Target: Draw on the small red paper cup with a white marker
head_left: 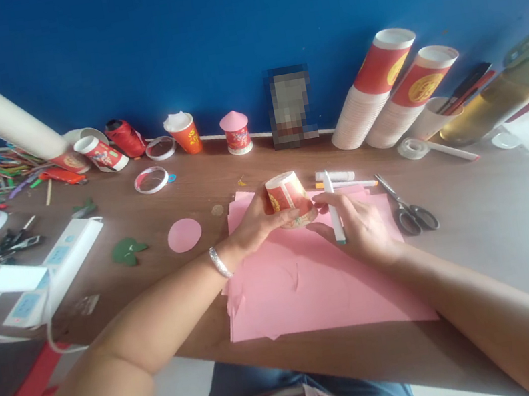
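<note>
My left hand (263, 215) is wrapped round a red paper cup (288, 192), tilted above a stack of pink paper (304, 286). A pale vertical strip shows on the cup's side. In my right hand (363, 225) is a white marker pen (335, 216), its teal end pointing down. Fingers of that hand come close to the cup's right side; whether they touch it is unclear. Just beyond lie a white glue stick or capped tube (337, 176) and an orange-tipped pen (358, 182). Black-handled scissors (408, 208) rest by the paper's right edge.
A small cup with a pink cone roof (236, 132) stands at the back, near an orange cup (184, 133). Tall cup stacks (371, 89) lean on the right. Leftward are a pink paper disc (184, 235), green scraps (127, 250) and a power strip (65, 265) with cables.
</note>
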`<control>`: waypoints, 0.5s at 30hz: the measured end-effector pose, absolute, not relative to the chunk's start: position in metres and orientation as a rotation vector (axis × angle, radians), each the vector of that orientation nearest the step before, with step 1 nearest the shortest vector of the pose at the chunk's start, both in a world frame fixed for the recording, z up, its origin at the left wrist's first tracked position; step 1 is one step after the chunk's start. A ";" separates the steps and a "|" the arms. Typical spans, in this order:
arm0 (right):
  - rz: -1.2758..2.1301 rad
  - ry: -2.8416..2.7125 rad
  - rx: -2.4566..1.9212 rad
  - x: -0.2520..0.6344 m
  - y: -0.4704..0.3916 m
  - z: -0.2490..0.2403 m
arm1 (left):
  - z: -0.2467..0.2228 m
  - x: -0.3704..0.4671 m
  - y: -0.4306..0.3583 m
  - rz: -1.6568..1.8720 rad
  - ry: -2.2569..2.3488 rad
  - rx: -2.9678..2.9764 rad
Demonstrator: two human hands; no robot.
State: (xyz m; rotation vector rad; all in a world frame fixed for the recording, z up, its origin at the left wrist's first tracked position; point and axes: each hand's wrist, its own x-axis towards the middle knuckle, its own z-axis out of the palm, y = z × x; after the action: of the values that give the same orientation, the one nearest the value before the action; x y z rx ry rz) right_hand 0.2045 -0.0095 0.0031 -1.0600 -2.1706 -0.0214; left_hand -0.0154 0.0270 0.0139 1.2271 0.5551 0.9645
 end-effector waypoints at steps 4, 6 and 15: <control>-0.034 -2.165 -1.013 0.205 -0.010 0.003 | 0.008 -0.018 0.029 0.931 0.512 1.136; -0.061 -2.162 -0.970 0.204 -0.010 0.004 | 0.008 -0.020 0.028 0.892 0.510 1.101; -0.112 -2.076 -0.914 0.207 -0.007 -0.001 | 0.010 -0.020 0.030 0.945 0.628 0.988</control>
State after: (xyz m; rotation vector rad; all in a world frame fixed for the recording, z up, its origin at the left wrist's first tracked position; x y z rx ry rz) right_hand 0.2071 -0.0072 -0.0009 -0.9136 -2.0755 -0.1120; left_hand -0.0204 0.0302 0.0096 0.9876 0.6281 0.9447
